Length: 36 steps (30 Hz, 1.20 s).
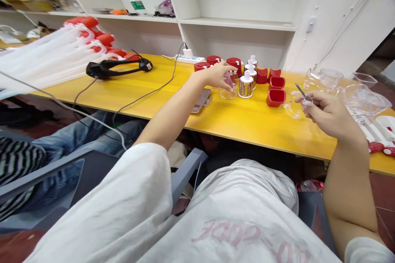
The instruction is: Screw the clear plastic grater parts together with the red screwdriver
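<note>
On my feed, the right grip (328, 113) hangs over the right part of the worktop (262, 127), fingers pressed together and pinching a slim metal rod (300, 92). The rod's long axis tilts up and left, toward the back edge. A clear plastic piece (293, 109) sits directly beneath; I cannot tell if the grip holds it too. Mid-worktop, the left grip (217, 77) curls around a clear plastic cup (228, 88), with a phone (201, 100) near it toward the front edge. Just right of the cup stands a perforated gold grater drum (246, 87), then red square cups (276, 98). Red lids (214, 59) and a power strip (188, 59) line the back edge; clear plastic bowls (327, 78) sit toward the far right.
</note>
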Tool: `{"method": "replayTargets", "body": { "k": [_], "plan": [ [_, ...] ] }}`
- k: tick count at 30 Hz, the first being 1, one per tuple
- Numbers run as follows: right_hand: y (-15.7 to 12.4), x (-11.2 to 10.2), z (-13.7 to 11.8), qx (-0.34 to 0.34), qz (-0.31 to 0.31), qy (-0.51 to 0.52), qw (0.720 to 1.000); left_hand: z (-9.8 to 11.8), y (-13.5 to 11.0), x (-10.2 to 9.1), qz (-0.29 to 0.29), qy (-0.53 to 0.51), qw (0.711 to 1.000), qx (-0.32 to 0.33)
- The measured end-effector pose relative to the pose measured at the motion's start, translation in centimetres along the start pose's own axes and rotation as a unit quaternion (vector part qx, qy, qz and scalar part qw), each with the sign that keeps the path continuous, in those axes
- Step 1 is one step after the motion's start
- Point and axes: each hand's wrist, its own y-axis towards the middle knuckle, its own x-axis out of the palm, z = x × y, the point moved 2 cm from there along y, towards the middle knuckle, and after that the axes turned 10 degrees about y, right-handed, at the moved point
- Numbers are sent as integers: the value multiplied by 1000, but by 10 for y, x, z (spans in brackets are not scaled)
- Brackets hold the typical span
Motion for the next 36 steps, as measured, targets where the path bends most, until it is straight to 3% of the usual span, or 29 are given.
{"method": "replayTargets", "body": {
  "k": [2,5,7,10,12,14,20,26,31,33,36],
  "plan": [
    [2,6,-1,0,2,3,1000,21,-14,-1,7,-16,1000,20],
    [4,23,-11,0,10,62,998,78,-44,9,103,-175,972,119],
    [4,39,-21,-2,10,120,993,125,-67,30,116,-315,929,154],
    [2,62,-36,-14,-18,132,991,187,-92,70,69,-496,854,140],
    [-1,72,-41,-21,-44,105,993,213,-100,94,62,-581,802,122],
    [-2,75,-40,-22,-74,68,995,223,-102,111,58,-624,773,97],
    [-7,41,-22,21,-199,-92,975,209,-97,127,47,-673,738,7],
    [-14,-6,-6,77,-169,-153,971,177,-99,114,67,-672,735,-59],
    [-18,-18,-3,106,-164,-143,970,152,-98,89,94,-668,734,-78],
    [-19,-19,-4,111,-167,-137,970,139,-96,72,131,-646,748,-80],
    [-20,-19,-5,119,-170,-135,969,113,-93,42,189,-553,807,-83]
  ]
}}
